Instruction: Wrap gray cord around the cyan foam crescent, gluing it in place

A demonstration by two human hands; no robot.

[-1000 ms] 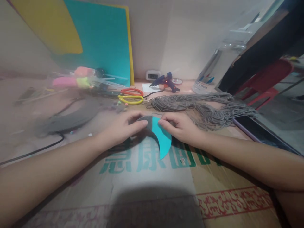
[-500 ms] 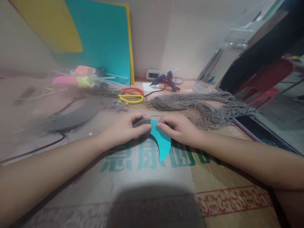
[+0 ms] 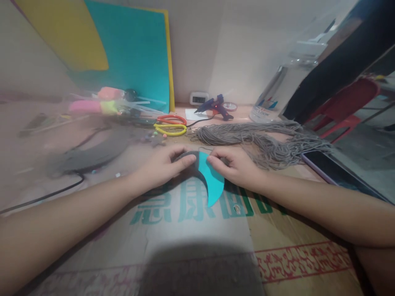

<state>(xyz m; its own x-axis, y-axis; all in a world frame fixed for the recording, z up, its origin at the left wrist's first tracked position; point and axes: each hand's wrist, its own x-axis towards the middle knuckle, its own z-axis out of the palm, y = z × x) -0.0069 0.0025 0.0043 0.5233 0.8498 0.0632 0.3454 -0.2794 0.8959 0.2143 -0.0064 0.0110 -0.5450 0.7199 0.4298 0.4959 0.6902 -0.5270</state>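
A turquoise crescent cutout [image 3: 214,184], its left part wrapped in grey cord [image 3: 194,155], is held above the cardboard. My left hand [image 3: 173,164] is closed on the wrapped part, thumb in front and fingers behind. On the bare turquoise part, my right hand [image 3: 230,164] pinches the upper edge between thumb and fingers. A strand of grey cord runs behind the hands toward a loose grey cord bundle [image 3: 256,137]. The fingertips behind the crescent are partly hidden.
Behind the hands lie scissors [image 3: 170,125] with red and yellow handles and a glue gun [image 3: 216,107] with a red light. A bottle [image 3: 271,90] stands back right, a phone [image 3: 336,170] lies right. A grey crescent [image 3: 92,150] rests left, beside a black cable [image 3: 58,191].
The crescent has turned slightly and shifted a little to the right in my hands. More grey-wrapped surface shows beside my left thumb. Both hands keep their hold.
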